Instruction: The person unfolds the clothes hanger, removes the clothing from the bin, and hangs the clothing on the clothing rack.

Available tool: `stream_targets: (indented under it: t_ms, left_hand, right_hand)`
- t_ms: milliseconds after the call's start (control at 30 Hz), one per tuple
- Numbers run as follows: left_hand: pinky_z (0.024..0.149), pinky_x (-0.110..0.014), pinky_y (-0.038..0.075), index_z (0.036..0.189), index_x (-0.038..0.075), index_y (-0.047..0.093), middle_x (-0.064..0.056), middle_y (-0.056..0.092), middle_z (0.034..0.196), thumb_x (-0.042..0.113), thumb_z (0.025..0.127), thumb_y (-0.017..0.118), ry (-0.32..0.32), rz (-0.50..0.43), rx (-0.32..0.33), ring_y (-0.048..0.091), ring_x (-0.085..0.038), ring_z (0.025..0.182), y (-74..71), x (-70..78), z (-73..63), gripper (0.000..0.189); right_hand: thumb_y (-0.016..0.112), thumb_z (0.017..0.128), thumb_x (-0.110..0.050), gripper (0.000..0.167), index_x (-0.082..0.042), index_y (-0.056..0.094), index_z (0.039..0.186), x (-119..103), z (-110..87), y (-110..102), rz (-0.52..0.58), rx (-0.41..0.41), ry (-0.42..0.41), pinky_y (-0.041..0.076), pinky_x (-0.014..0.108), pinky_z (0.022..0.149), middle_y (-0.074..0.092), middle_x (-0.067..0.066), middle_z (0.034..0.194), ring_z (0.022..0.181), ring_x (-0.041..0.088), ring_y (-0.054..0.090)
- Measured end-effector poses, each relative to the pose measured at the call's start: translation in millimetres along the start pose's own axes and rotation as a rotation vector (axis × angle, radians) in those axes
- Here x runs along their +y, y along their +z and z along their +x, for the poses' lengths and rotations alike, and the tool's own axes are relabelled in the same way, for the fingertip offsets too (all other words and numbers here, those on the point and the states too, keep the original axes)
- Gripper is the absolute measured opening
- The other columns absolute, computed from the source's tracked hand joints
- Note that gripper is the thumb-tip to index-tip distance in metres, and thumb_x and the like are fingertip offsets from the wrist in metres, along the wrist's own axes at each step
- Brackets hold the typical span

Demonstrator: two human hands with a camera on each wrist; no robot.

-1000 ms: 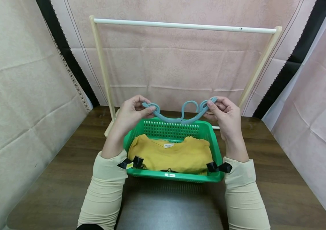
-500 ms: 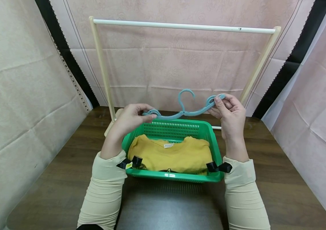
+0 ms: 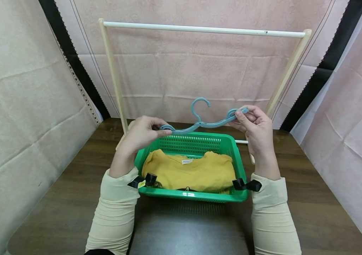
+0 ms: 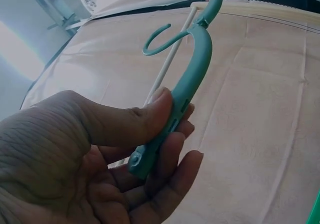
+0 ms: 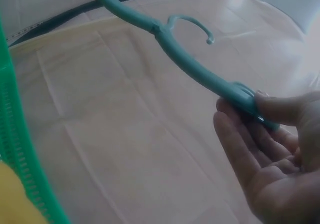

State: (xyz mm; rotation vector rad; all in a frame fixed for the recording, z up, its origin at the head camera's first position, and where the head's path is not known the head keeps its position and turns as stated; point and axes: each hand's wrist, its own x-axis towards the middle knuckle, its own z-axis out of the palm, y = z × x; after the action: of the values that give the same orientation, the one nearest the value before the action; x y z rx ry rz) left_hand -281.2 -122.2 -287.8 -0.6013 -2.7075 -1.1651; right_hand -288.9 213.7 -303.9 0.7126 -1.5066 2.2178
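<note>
A blue clothes hanger [image 3: 212, 124] is stretched between my two hands above the back of the green basket, its hook pointing up. My left hand [image 3: 140, 134] pinches its left end between thumb and fingers, as the left wrist view shows on the hanger [image 4: 192, 68]. At the other end, slightly higher, my right hand [image 3: 256, 129] pinches the tip, thumb on the near side; the right wrist view shows this grip on the hanger [image 5: 190, 66]. Below lies a folded yellow garment [image 3: 188, 173] with a white neck label, inside the green basket [image 3: 193, 195].
Behind the basket stands a clothes rack with a white top bar [image 3: 200, 29] and cream side posts. Everything stands on a dark wooden table [image 3: 299, 198]. Pale fabric walls [image 3: 24, 106] enclose the left, back and right.
The hanger's hook has swung from low and sideways to upright and shifted left. My left hand has lowered slightly, while my right hand has moved a little outward.
</note>
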Motion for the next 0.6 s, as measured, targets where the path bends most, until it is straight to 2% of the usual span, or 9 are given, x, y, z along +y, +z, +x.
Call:
stream_targets:
  t_ms: [100,300,600]
  left_hand:
    - [0.067,-0.034,0.044,0.099,0.018,0.079,0.000,0.067,0.083,0.032,0.093,0.075,-0.013,-0.025,0.034,0.054,-0.020,0.075,-2.0,-1.3,-1.1,0.016]
    - [0.064,-0.032,0.043,0.098,0.011,0.079,-0.006,0.067,0.081,0.023,0.093,0.075,0.015,-0.205,0.080,0.053,-0.025,0.073,-2.2,-2.1,-1.3,0.013]
    - [0.065,-0.031,0.046,0.097,0.009,0.079,-0.007,0.071,0.084,0.020,0.093,0.075,0.019,-0.298,0.148,0.060,-0.021,0.074,-0.2,1.8,0.4,0.013]
  right_hand:
    - [0.068,0.093,0.004,0.014,0.011,0.063,0.104,-2.7,-0.7,-4.9,-0.026,-0.052,0.022,0.059,0.039,0.077,0.074,0.016,0.093,0.083,0.024,0.074]
    - [0.065,0.094,0.006,0.012,0.012,0.063,0.104,-4.0,-2.0,-11.1,-0.077,-0.137,0.059,0.060,0.037,0.074,0.074,0.016,0.092,0.077,0.026,0.075]
    - [0.068,0.094,0.001,0.022,0.015,0.065,0.110,-2.4,-2.3,-5.7,-0.162,-0.174,0.092,0.059,0.039,0.077,0.074,0.015,0.095,0.079,0.025,0.074]
